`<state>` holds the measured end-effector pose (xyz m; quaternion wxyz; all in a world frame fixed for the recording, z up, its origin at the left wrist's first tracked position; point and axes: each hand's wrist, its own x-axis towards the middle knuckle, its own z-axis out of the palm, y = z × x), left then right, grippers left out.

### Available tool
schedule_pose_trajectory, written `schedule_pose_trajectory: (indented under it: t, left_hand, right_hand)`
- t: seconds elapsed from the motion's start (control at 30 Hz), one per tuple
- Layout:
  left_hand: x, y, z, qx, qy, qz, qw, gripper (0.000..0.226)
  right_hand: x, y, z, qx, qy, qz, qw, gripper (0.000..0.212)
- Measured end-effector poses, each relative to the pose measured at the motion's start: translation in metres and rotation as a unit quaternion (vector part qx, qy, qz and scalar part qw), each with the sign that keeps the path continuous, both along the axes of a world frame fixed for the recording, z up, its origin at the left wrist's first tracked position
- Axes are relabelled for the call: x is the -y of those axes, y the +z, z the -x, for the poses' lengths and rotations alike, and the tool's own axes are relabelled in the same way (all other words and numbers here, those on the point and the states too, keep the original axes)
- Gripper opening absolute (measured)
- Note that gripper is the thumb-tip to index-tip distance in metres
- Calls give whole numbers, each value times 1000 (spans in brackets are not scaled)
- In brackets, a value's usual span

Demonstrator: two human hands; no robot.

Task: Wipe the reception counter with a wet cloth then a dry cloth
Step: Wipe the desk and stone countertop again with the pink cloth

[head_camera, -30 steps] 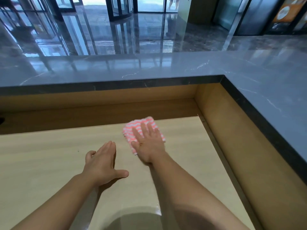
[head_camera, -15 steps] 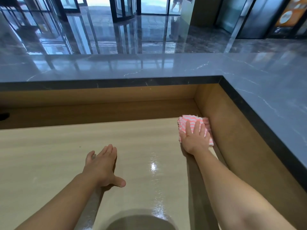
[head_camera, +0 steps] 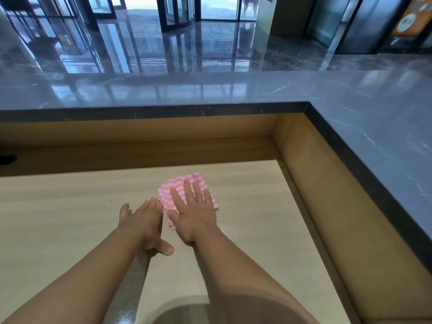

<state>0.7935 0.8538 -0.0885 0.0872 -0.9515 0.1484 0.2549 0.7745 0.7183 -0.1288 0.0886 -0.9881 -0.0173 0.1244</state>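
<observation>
A folded pink-and-white striped cloth (head_camera: 184, 186) lies on the light wooden desk surface (head_camera: 70, 220) of the reception counter. My right hand (head_camera: 194, 216) presses flat on the cloth with straight, spread fingers and covers its near half. My left hand (head_camera: 142, 223) rests flat on the desk just left of the cloth, fingertips close to the cloth's left edge. A faint wet sheen shows on the wood to the right of my right wrist.
A raised grey marble ledge (head_camera: 350, 118) wraps around the desk at the back and right, with brown wooden walls below it. A dark cable hole (head_camera: 7, 158) sits at the far left. Beyond lies a glossy lobby floor with glass doors.
My right hand slid the cloth from the desk's right back corner leftward to beside my left hand. My left hand stayed flat in nearly the same spot.
</observation>
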Motion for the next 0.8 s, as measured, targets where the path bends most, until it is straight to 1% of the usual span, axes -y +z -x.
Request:
schedule_pose_trajectory:
  t: [0.1,0.23,0.33,0.43,0.57,0.63,0.8]
  left_hand:
    - [7,6,1,-2,1,-30,1000,116]
    - [9,11,1,-18,1,-48,999,128]
    - [7,12,3,-17,-6,-47,999,128]
    - [6,10,3,-17,-10,-43,999,130]
    - [3,5,1,-13,-14,-34,999,128]
    - [1,3,0,-7,-17,-27,999,127]
    - [0,0,-2,-9,-18,-20,1000,126]
  right_hand:
    - [45,2,1,-7,-20,-2,1000,58]
    - [113,6,11,-7,-107,12,994,60]
    - [158,8,25,-12,-176,17,984,61]
    - [180,9,36,-15,-219,28,975,60]
    - [160,5,39,-7,-292,10,956,60]
    - [140,2,38,-3,-312,11,950,60]
    - [75,-3,45,20,-268,14,963,60]
